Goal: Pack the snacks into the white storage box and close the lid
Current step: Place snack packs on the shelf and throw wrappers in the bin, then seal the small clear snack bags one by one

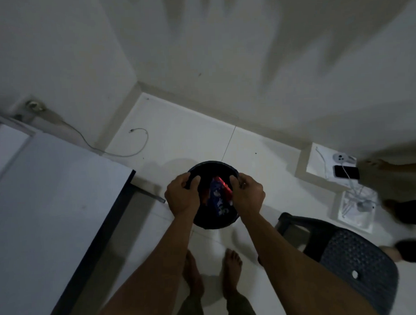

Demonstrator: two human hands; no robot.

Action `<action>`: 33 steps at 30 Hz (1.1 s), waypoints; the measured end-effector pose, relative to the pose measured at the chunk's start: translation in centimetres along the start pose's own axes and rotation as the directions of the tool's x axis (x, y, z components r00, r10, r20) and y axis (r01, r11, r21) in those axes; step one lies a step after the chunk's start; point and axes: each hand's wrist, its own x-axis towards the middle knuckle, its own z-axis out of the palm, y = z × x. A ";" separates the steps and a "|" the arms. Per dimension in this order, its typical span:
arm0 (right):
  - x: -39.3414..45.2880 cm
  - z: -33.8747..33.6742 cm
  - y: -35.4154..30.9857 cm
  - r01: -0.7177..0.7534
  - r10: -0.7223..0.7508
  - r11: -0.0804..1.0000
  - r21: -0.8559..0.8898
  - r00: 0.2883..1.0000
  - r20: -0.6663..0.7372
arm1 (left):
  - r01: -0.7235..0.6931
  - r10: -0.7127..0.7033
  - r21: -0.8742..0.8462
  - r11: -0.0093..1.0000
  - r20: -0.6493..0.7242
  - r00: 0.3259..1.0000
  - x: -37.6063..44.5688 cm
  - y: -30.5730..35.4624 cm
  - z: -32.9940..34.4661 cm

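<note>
Head view looks straight down on a person standing barefoot on a white tiled floor (pixel 192 139), both arms stretched out over a round black basket (pixel 204 168). Left hand (pixel 181 194) has its fingers curled closed over the basket's left rim, thumb hooked inside; right hand (pixel 247 193) grips the right rim the same way, thumb tip showing inside the wall. Between the hands lie the snack packets (pixel 216 194), a blue wrapper and a red one, sitting loose in the bottom. No white storage box can be made out for certain; the pale surface of a table (pixel 50 186) fills the near left, and that seems the likely place to work.

The step in hand reads as carrying the basket of snacks to where they will be packed. To do it well, keep both grips even so the basket stays level and the packets do not slide to one side. Swing it left toward the table while clearing the dark table edge, and mind the plastic chair (pixel 354 258) close on the near right. Set the basket down fully before letting go, then lift the packets out one at a time.
</note>
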 end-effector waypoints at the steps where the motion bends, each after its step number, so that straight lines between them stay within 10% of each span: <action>1: 0.0 -0.1 -0.3 -0.012 0.012 1.000 0.008 1.000 0.008 | -0.006 0.006 0.006 1.000 -0.007 1.000 0.1 0.2 0.0; 17: -7.9 -3.4 -13.9 0.204 -0.239 0.970 0.132 0.899 0.367 | -0.002 -0.050 -0.226 0.974 -0.227 0.973 -6.7 7.9 -15.2; 33: -35.7 7.8 -13.2 0.407 -0.363 0.890 0.204 0.365 0.857 | 0.117 -0.229 -0.223 0.968 -0.588 0.776 -24.2 -8.8 -43.0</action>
